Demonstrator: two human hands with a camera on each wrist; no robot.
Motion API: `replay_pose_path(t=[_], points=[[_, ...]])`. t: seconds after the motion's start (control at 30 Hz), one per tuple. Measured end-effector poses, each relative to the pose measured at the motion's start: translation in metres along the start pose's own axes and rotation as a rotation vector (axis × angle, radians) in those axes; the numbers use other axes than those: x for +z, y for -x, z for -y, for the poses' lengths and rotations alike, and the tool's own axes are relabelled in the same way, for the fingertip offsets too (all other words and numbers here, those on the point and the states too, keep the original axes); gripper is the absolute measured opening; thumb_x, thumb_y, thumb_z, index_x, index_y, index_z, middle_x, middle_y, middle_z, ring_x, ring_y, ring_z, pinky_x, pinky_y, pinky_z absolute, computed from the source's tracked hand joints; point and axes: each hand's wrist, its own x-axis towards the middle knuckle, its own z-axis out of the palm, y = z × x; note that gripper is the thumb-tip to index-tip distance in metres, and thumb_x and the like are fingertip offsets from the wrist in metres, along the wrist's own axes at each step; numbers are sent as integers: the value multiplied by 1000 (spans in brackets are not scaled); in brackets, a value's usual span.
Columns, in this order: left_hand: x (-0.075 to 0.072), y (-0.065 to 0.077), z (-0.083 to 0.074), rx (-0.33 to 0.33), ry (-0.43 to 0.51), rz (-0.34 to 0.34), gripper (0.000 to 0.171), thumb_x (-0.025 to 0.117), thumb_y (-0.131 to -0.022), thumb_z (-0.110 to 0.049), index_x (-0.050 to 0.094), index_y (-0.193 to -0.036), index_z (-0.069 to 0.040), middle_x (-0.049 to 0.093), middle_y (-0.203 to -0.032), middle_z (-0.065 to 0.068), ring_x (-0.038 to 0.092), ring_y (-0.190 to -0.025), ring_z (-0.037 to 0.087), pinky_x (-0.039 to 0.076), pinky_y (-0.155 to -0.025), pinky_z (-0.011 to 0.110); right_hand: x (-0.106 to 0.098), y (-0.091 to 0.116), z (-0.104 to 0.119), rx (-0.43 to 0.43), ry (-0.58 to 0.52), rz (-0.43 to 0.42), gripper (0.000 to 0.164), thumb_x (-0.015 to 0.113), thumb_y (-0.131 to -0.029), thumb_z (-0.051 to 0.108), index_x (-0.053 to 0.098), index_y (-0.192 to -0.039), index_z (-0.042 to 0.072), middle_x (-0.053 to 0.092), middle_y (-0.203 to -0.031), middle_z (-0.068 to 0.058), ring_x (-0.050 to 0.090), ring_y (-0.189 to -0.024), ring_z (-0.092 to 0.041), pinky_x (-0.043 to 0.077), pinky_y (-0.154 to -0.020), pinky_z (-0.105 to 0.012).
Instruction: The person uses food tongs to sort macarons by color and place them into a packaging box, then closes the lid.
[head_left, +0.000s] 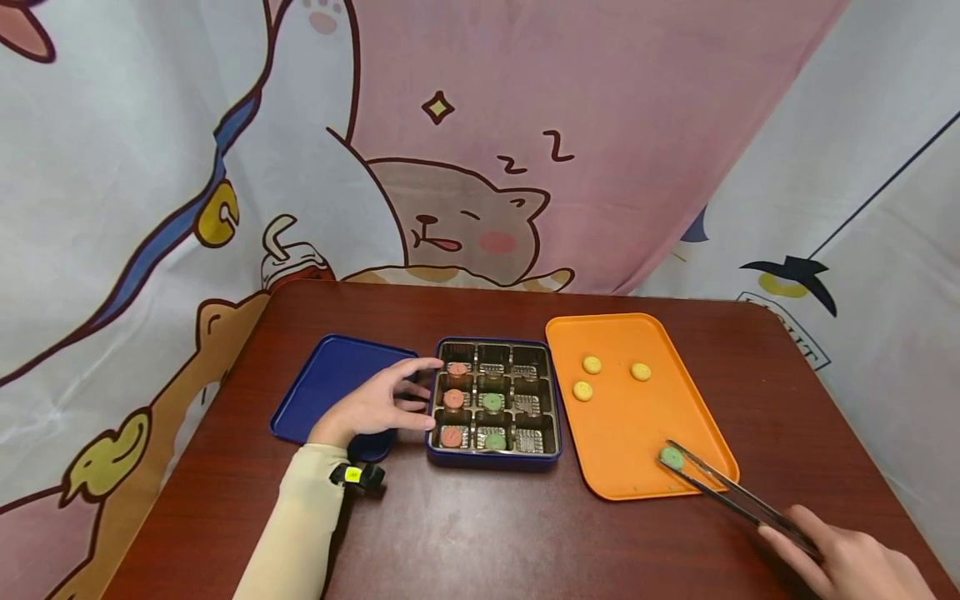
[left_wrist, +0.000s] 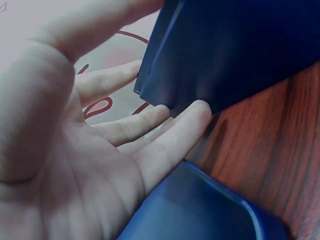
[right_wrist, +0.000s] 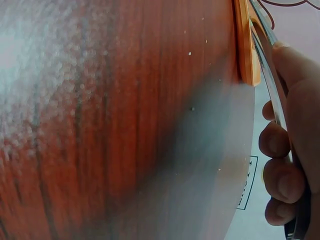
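Note:
My right hand [head_left: 851, 554] holds a pair of metal tongs [head_left: 738, 493], whose tips are around a green cookie [head_left: 671, 457] over the front of the orange tray [head_left: 626, 454]. In the right wrist view, fingers curl round the tongs [right_wrist: 272, 95]. My left hand [head_left: 378, 402] is spread along the left side of a blue box [head_left: 487, 461] with a gridded insert; in the left wrist view its fingertips [left_wrist: 200, 111] touch the box wall [left_wrist: 240, 55]. Reddish cookies [head_left: 453, 400] sit in the left column, and green cookies [head_left: 492, 402] in the middle column's centre and front compartments.
Three yellow cookies [head_left: 592, 365] lie on the back half of the orange tray. A dark blue lid or tray [head_left: 337, 375] lies left of the box, partly under my left hand. A cartoon-printed curtain [head_left: 600, 83] hangs behind the brown table [head_left: 480, 533].

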Motion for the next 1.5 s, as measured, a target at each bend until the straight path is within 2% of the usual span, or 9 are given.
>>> replay_pose_path(t=[0.47, 1.03, 1.27, 1.5], points=[[0, 0, 0, 1, 5, 2, 90, 89, -86, -9, 40, -161, -11, 34, -165, 12, 60, -129, 37, 55, -106, 50, 6, 2, 0, -55, 39, -95, 42, 77, -94, 48, 48, -80, 21, 25, -54, 8, 26, -43, -9, 19, -45, -24], [0, 1, -1, -9, 1, 5, 90, 88, -87, -11, 39, -162, -12, 32, -167, 11, 60, -131, 37, 55, -105, 51, 3, 1, 2, -62, 52, -99, 40, 78, -93, 48, 52, -81, 20, 26, -54, 8, 27, -43, -10, 20, -44, -25], [-1, 2, -1, 17, -23, -5, 89, 89, -87, -14, 40, -161, -9, 34, -165, 15, 60, -129, 38, 57, -103, 51, 3, -1, 4, -51, 42, -89, 39, 77, -94, 48, 53, -82, 20, 27, -54, 7, 29, -43, -11, 22, -44, -26], [-1, 1, 0, 2, -15, 2, 90, 89, -86, -13, 40, -161, -11, 32, -167, 11, 59, -130, 38, 56, -104, 52, 1, -2, 8, -46, 23, -77, 37, 76, -95, 47, 54, -83, 20, 29, -53, 7, 29, -44, -11, 22, -44, -27]])
